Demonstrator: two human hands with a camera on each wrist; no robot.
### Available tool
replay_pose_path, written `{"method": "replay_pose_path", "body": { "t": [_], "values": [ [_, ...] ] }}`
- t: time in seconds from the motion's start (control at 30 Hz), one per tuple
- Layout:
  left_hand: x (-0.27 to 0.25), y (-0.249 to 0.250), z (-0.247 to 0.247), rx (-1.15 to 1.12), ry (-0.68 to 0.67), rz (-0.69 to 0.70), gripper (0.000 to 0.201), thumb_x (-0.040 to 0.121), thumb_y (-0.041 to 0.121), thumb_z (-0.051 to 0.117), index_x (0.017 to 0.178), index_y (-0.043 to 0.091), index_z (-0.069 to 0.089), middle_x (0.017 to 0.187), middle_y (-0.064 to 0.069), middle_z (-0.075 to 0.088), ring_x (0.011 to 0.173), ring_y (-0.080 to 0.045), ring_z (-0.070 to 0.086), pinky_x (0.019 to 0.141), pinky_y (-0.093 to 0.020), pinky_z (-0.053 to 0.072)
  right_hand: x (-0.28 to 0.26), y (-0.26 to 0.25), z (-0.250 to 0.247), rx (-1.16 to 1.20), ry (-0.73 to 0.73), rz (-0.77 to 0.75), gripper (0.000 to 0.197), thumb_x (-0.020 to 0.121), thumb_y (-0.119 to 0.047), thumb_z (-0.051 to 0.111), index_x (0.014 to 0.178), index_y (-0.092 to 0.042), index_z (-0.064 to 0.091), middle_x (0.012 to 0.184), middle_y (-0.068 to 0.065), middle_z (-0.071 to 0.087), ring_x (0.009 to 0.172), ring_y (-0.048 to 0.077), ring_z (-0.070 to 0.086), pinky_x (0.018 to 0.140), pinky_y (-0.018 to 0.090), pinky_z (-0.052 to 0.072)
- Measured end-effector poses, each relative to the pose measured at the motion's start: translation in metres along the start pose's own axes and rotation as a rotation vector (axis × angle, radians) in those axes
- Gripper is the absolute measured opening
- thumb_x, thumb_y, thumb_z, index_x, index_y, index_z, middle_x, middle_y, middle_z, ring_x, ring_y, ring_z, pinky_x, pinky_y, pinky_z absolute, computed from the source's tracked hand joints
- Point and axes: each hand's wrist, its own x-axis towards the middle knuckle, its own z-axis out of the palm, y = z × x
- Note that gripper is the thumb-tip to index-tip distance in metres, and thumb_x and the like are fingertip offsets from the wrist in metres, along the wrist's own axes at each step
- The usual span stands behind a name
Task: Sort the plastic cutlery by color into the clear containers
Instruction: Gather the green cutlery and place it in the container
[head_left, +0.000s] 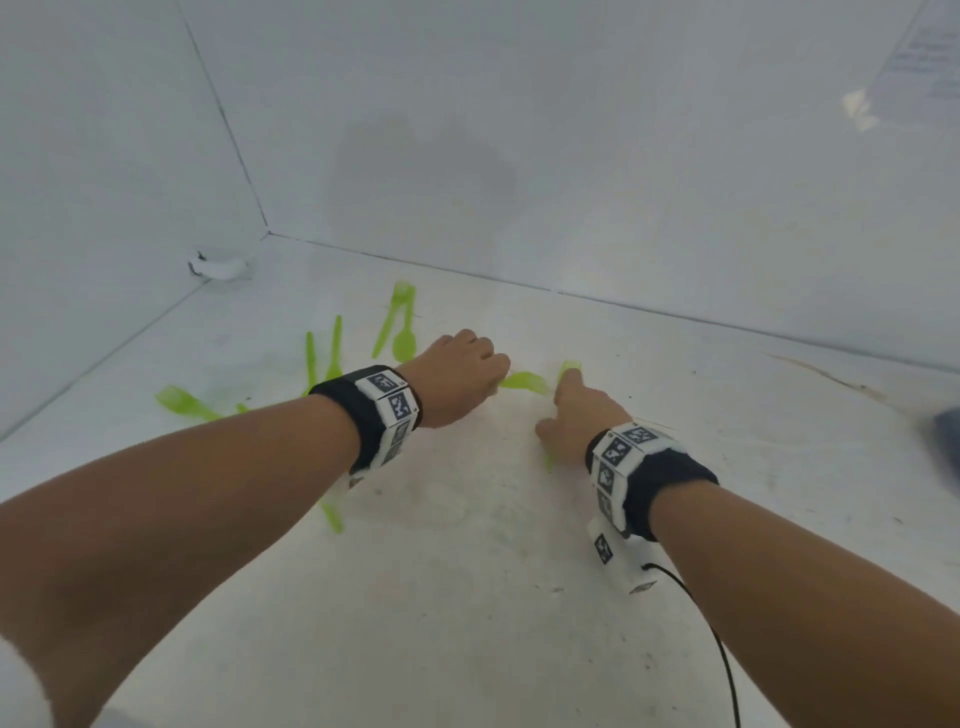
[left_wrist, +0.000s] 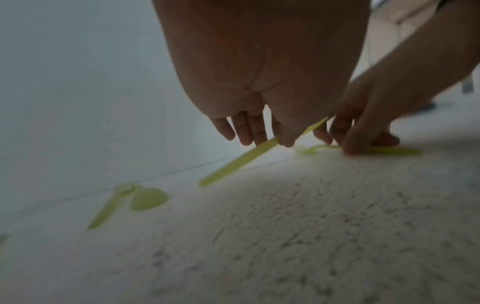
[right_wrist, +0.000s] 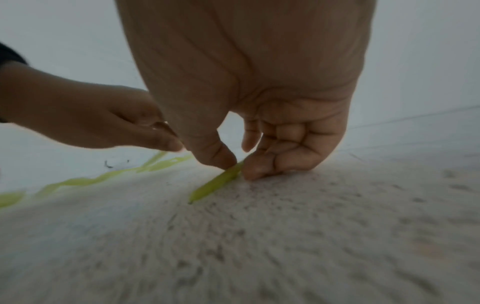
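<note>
Lime-green plastic cutlery lies scattered on a white table (head_left: 467, 597). My left hand (head_left: 498, 379) (left_wrist: 272, 142) pinches one green piece (head_left: 524, 382) (left_wrist: 233, 164) between thumb and fingers, tilted with its handle end pointing down at the table. Just to its right, my right hand (head_left: 566, 387) (right_wrist: 239, 166) pinches the handle of a green fork (head_left: 569, 366) (right_wrist: 215, 185) (left_wrist: 389, 151) that lies flat on the table. The two hands almost touch. No clear container shows in any view.
A green fork and spoon (head_left: 400, 322) lie behind the left hand, two knives (head_left: 322, 353) and another fork (head_left: 182, 402) further left, one piece (head_left: 332, 514) under the left forearm. White walls close the back and left. A dark object (head_left: 945, 431) sits at the right edge.
</note>
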Motion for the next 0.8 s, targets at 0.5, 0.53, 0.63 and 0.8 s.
{"method": "replay_pose_path", "body": {
  "t": [0.5, 0.53, 0.63, 0.8],
  "values": [
    [-0.148, -0.2, -0.012, -0.306, -0.101, -0.232, 0.017, 0.099, 0.032, 0.051, 0.085, 0.024, 0.056, 0.071, 0.004, 0.059, 0.071, -0.016, 0.056, 0.064, -0.033, 0.043, 0.071, -0.185, 0.023, 0.102, 0.187, -0.099, 0.031, 0.1, -0.035, 0.047, 0.129, -0.03, 0.057, 0.127, 0.01, 0.043, 0.086, 0.032, 0.059, 0.078, 0.035, 0.047],
    [-0.151, -0.205, -0.01, -0.319, -0.105, -0.218, 0.017, 0.099, 0.033, 0.051, 0.083, 0.026, 0.055, 0.071, 0.005, 0.059, 0.07, -0.014, 0.056, 0.065, -0.033, 0.044, 0.075, -0.19, 0.023, 0.062, 0.15, -0.098, 0.035, 0.099, -0.04, 0.05, 0.133, -0.034, 0.055, 0.131, 0.009, 0.043, 0.093, 0.033, 0.06, 0.08, 0.034, 0.046],
    [-0.146, -0.209, -0.002, -0.333, -0.092, -0.147, 0.026, 0.099, 0.031, 0.054, 0.075, 0.029, 0.047, 0.068, 0.007, 0.054, 0.066, -0.008, 0.051, 0.062, -0.034, 0.037, 0.08, -0.195, 0.026, -0.057, 0.063, -0.091, 0.047, 0.095, -0.05, 0.059, 0.138, -0.033, 0.052, 0.135, 0.007, 0.045, 0.112, 0.034, 0.059, 0.084, 0.036, 0.045],
    [-0.104, -0.204, 0.006, -0.286, -0.059, -0.055, 0.027, 0.099, 0.033, 0.054, 0.074, 0.028, 0.044, 0.075, 0.007, 0.05, 0.072, -0.017, 0.051, 0.069, -0.035, 0.039, 0.072, -0.179, 0.024, -0.072, 0.14, -0.047, 0.032, 0.095, -0.046, 0.061, 0.113, -0.02, 0.058, 0.112, 0.006, 0.062, 0.099, 0.029, 0.061, 0.075, 0.033, 0.045]
  ]
}}
